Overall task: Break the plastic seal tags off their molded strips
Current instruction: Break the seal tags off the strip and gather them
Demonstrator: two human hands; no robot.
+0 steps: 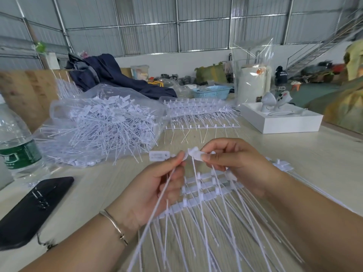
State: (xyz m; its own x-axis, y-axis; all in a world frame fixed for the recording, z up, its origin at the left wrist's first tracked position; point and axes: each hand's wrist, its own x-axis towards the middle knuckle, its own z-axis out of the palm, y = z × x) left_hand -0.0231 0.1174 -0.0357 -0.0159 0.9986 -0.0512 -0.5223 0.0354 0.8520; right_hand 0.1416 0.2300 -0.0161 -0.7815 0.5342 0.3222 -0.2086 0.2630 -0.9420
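1. the seal tags (pixel 159 155) and the molded strips (pixel 204 190) are white plastic, matt and smooth.
2. the bag (pixel 110 107) around the loose pile is thin clear plastic film, glossy and creased.
3. the worktop (pixel 314 158) shows a pale wood grain with a dull finish.
4. the phone (pixel 33 209) is black with a smooth, slightly shiny face.
5. the water bottle (pixel 13 142) is clear glossy plastic with a green label.
6. the bracelet (pixel 115 224) looks like thin polished metal.
7. the dark blue heap (pixel 110 75) is soft matt cloth.
8. the basket (pixel 212 92) is light blue perforated plastic.
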